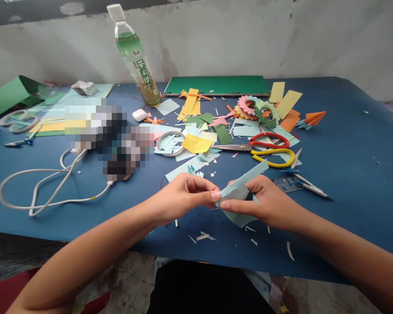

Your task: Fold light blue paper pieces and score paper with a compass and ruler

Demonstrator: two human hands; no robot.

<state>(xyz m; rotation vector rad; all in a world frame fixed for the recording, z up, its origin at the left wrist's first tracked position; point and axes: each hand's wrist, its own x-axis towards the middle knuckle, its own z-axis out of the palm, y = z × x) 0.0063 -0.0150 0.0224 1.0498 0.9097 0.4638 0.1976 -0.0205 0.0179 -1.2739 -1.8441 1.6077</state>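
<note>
A pale blue sheet of paper, partly folded, is held above the front of the blue table. My left hand pinches its left edge between thumb and fingertips. On the other side my right hand grips the sheet, thumb in front and fingers partly hidden behind it. Just beyond the hands lie scissors with one red and one yellow handle loop. Blue and yellow paper scraps and a roll of tape are spread around the blades.
A drink bottle stands at the back, beside a green board. White cables loop across the left, near blurred devices. A drawing compass lies to the right, and an orange folded paper piece farther back.
</note>
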